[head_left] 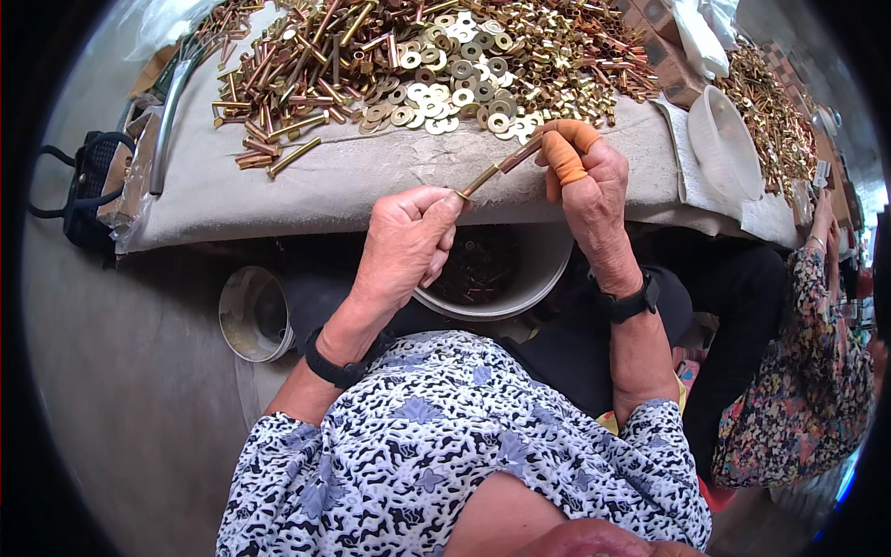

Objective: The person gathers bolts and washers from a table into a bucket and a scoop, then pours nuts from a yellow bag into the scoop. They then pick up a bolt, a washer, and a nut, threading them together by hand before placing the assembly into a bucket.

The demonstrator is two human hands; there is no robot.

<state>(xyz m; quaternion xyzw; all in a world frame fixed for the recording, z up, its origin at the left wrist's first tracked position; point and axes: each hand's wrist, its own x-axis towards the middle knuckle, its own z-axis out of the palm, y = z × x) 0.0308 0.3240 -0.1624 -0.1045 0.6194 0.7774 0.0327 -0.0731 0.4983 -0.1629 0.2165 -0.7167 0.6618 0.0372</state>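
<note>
My left hand is closed, thumb and fingers pinching the head end of a brassy bolt. A washer sits on the bolt beside my thumb. My right hand, with orange finger covers on some fingers, pinches a coppery metal sleeve in line with the bolt's far end. The two parts meet at a slant above the table's front edge; how far the sleeve is over the bolt I cannot tell. Just beyond my hands lie loose washers and a heap of bolts.
Small nuts or sleeves are piled on the cloth-covered table. Below its edge stand a large bucket with dark metal parts and a smaller bucket. A translucent bowl and a co-worker's arm are at right.
</note>
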